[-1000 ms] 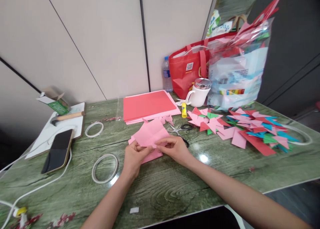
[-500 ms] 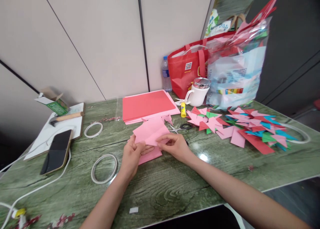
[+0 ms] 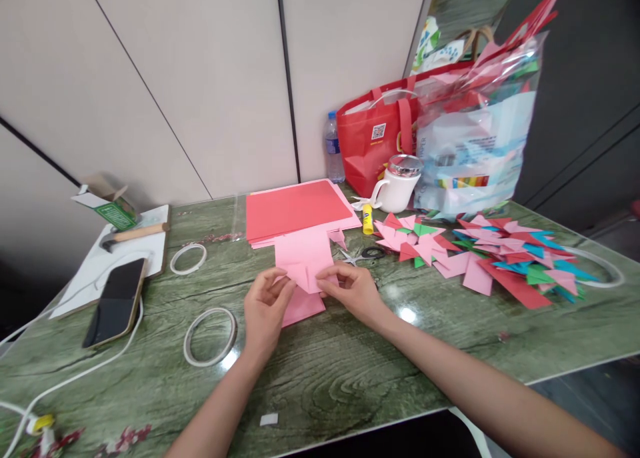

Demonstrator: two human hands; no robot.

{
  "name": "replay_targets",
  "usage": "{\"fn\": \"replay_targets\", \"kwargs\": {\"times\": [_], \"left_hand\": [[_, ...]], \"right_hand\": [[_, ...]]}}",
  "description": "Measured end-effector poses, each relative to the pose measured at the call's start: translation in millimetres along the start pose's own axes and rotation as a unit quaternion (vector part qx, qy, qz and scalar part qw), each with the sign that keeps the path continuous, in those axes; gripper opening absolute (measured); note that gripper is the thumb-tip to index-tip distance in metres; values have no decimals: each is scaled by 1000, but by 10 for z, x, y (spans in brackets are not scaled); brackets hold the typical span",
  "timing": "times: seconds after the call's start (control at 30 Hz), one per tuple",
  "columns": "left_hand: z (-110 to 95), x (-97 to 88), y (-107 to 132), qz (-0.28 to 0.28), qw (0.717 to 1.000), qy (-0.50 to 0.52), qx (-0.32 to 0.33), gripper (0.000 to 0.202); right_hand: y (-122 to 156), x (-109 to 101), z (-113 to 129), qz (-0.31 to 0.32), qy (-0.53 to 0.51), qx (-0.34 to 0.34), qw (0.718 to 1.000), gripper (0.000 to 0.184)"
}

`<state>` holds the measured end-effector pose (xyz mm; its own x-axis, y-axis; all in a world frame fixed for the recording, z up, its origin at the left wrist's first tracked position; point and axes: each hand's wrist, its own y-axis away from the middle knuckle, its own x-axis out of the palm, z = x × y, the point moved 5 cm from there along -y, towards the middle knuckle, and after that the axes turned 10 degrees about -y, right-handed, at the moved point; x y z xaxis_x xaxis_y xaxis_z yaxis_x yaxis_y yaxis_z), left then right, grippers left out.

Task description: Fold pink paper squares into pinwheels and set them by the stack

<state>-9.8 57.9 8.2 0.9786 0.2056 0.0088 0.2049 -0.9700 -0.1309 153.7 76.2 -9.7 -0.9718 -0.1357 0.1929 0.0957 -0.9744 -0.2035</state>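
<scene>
Both hands hold one pink paper sheet [image 3: 303, 257] just above the green table [image 3: 330, 371]. My left hand [image 3: 266, 310] pinches its lower left edge. My right hand [image 3: 351, 290] pinches its lower right edge, fingers closed on a folded corner. The sheet stands tilted up toward the wall. Under it lie more pink sheets [image 3: 300, 307]. Scissors [image 3: 367, 253] lie just beyond my right hand, partly hidden by it.
A red paper stack [image 3: 295, 210] lies behind the sheet. Folded coloured paper triangles [image 3: 480, 255] spread to the right, near a glue stick [image 3: 367, 219], white mug [image 3: 398, 186], red bag [image 3: 376, 141] and plastic bag [image 3: 475, 138]. Tape rings [image 3: 210, 335], a phone [image 3: 116, 299] and a hammer [image 3: 131, 234] lie left.
The pink sheet has turned from a slanted pose to square with the table edge and stands more upright. Both hands shifted slightly along its lower edge.
</scene>
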Motion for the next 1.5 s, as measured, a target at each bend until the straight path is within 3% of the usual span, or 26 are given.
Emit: {"fn": "replay_targets", "kwargs": {"times": [0.17, 0.33, 0.5, 0.73, 1.0, 1.17, 1.33, 1.5], "left_hand": [[112, 42, 17, 49, 997, -41, -43, 30], [186, -38, -9, 9, 999, -15, -39, 12], [178, -60, -14, -16, 999, 0, -51, 17], [129, 4, -9, 24, 997, 35, -72, 30], [168, 36, -6, 54, 994, 40, -84, 36], [193, 32, -4, 67, 995, 18, -66, 35], [140, 68, 31, 82, 995, -38, -43, 31], [129, 126, 81, 95, 994, -20, -56, 30]], "right_hand": [[16, 52, 57, 40, 80, -23, 996, 9], [42, 93, 110, 62, 89, -30, 994, 18], [51, 104, 148, 69, 95, -53, 992, 35], [47, 112, 91, 84, 52, -26, 995, 23], [52, 128, 91, 122, 25, -58, 990, 20], [35, 92, 57, 96, 46, -36, 994, 8], [7, 20, 4, 31, 2, 0, 1000, 28], [3, 12, 2, 1, -49, 2, 999, 40]]}}
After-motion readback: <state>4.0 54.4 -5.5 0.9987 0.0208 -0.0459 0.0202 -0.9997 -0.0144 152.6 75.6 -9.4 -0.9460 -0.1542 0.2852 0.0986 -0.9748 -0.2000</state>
